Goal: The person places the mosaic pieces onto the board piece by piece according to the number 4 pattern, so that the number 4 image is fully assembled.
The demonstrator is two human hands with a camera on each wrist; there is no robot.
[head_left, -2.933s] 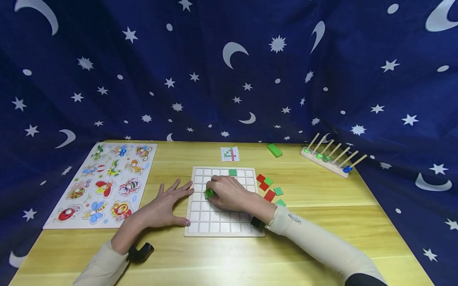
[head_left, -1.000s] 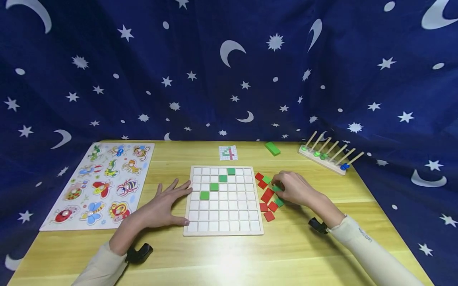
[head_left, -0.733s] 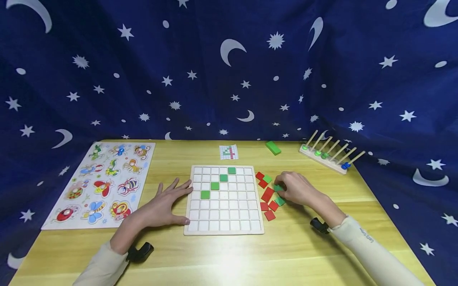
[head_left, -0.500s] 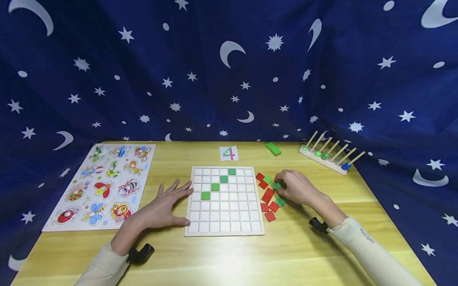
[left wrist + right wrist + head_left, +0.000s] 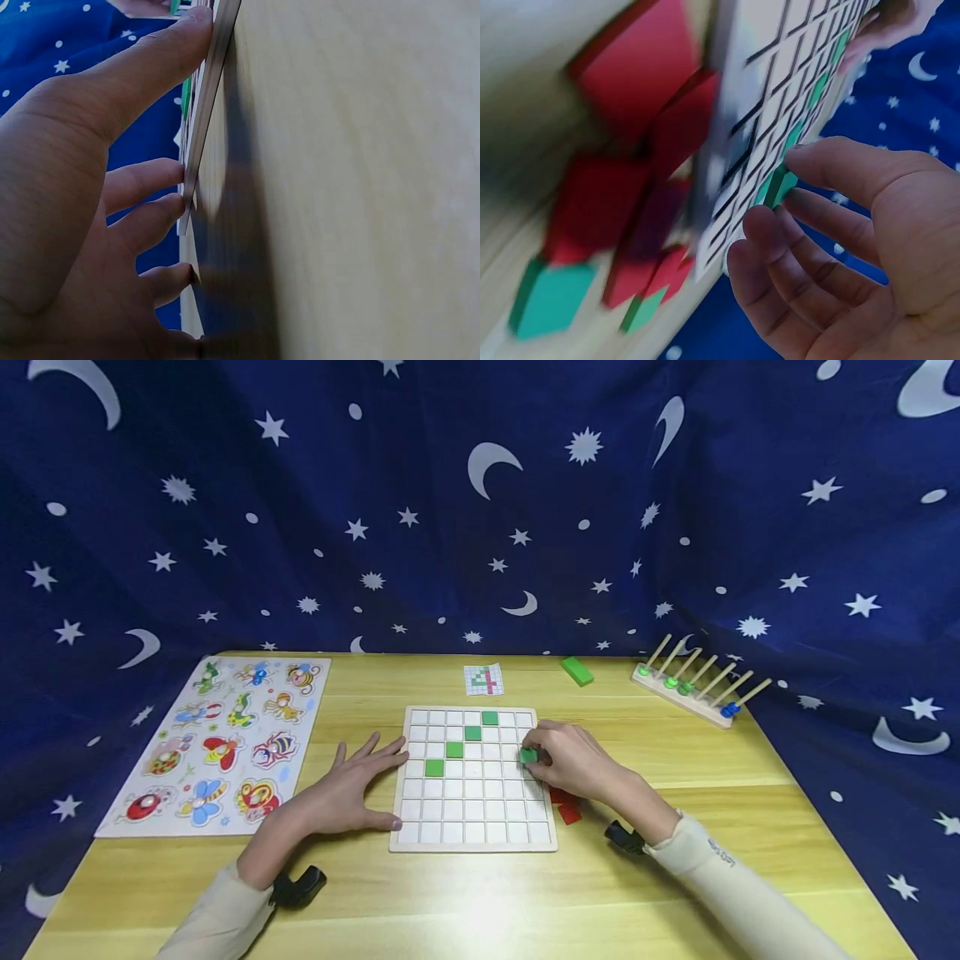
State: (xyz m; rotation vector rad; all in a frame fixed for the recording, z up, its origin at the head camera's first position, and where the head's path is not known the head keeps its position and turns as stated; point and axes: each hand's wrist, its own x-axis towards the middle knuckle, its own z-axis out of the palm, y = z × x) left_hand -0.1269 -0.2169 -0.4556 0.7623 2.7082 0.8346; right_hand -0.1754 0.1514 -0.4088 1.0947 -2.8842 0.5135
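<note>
A white grid board [image 5: 468, 814] lies mid-table with several green tiles [image 5: 454, 749] set in a diagonal line. My right hand [image 5: 534, 756] pinches a green tile [image 5: 528, 756] just above the board's right columns. In the right wrist view that green tile [image 5: 780, 186] sits between thumb and fingertips over the board [image 5: 780, 90]. My left hand [image 5: 367, 785] lies flat on the table, its straight fingers against the board's left edge. The left wrist view shows the thumb [image 5: 150, 67] touching the board's rim [image 5: 214, 90].
Loose red tiles [image 5: 570, 812] and green ones lie right of the board, partly under my right hand. A pattern card [image 5: 483, 679], a green block [image 5: 577, 671] and a peg rack [image 5: 697, 689] stand at the back. An insect puzzle [image 5: 217, 743] lies at left.
My right hand lifted a green tile from the loose pile and carried it left over the board's right side. The left hand has stayed against the board.
</note>
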